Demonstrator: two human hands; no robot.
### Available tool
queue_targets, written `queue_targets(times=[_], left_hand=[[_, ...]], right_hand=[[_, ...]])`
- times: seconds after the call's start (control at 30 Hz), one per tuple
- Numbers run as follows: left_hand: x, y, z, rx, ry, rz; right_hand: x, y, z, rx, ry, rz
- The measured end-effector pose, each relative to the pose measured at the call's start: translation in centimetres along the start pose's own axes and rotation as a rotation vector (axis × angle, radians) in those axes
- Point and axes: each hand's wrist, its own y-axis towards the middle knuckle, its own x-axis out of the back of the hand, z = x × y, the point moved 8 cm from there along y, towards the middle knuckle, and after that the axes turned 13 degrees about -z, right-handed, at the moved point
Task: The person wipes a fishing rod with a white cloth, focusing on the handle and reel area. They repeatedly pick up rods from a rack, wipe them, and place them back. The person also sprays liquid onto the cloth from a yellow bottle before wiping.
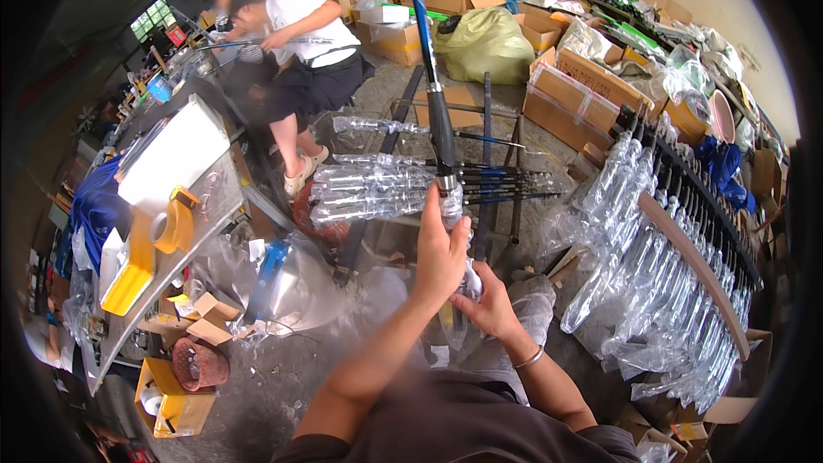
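Note:
A fishing rod [440,124] stands nearly upright in front of me, black with a blue section higher up. Its lower end is wrapped in clear plastic [452,208]. My left hand [441,250] is closed round the wrapped handle, just below a metal ring. Lower down, my right hand [492,302] grips the bottom end of the same handle, with a bracelet on that wrist. Behind the rod, several plastic-wrapped rods [369,193] lie side by side across a low metal frame [487,223].
Many wrapped rods [651,274] lean on a rack at right. At left, a table [219,184] bears tape rolls [174,227]. A red basket [201,363] and yellow carton [176,411] stand below. Cardboard boxes [566,103] and a green sack [484,45] lie beyond. A person [313,30] sits ahead, holding a rod.

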Motion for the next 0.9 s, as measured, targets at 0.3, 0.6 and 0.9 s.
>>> queue_targets(times=[0.3, 0.6, 0.9], left_hand=[[-3.6, 0.3, -1.4, 0.126, -0.261, 0.237], [-1.4, -2.3, 6.8, -0.12, 0.148, 0.347], [9.1, -9.0, 23.0, -0.177, 0.892, 0.285]], right_hand=[[4.0, -1.1, 2.4, -0.04, 0.072, -0.172], [23.2, -3.1, 4.8, -0.03, -0.123, -0.824], [37.4, 0.3, -3.5, -0.202, -0.244, -1.051]])
